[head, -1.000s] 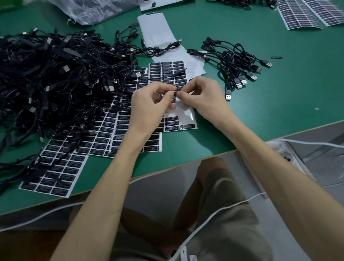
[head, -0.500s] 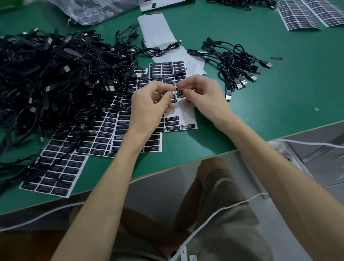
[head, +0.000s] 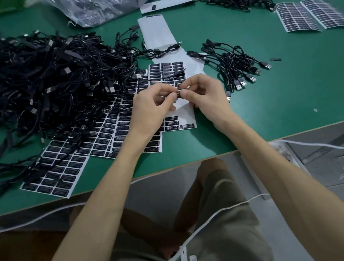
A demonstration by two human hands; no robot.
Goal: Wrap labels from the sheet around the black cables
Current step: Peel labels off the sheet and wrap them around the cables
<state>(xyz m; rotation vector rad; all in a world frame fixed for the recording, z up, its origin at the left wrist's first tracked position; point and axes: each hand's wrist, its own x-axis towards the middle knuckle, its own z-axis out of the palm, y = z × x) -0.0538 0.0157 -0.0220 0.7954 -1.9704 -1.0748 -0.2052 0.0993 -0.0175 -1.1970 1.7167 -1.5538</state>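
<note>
Both hands meet low over the green tabletop, directly above a label sheet. The left hand and the right hand pinch one black cable. On each hand the thumb and forefinger close on it, and the remaining fingers are curled under.

Only a short section of the cable shows between the two pinches. It is black and looks thicker there, with a glossy band, the label, around it (whether the band closes fully cannot be told from here).

- Under and beyond the fingers: the sheet carries three columns of black labels with white print.
- On the near side of the fingers: the sheet is mostly bare white backing, with a few labels left at its near edge.
- Left of the fingers: a large tangled heap of black cables covers the tabletop. More sheets lie partly beneath it.
- Right of the fingers: a small bundle of cables lies near but apart from the right hand, silver plugs fanned toward the near edge.
- Well beyond on the right: two further sheets lie side by side.
</note>
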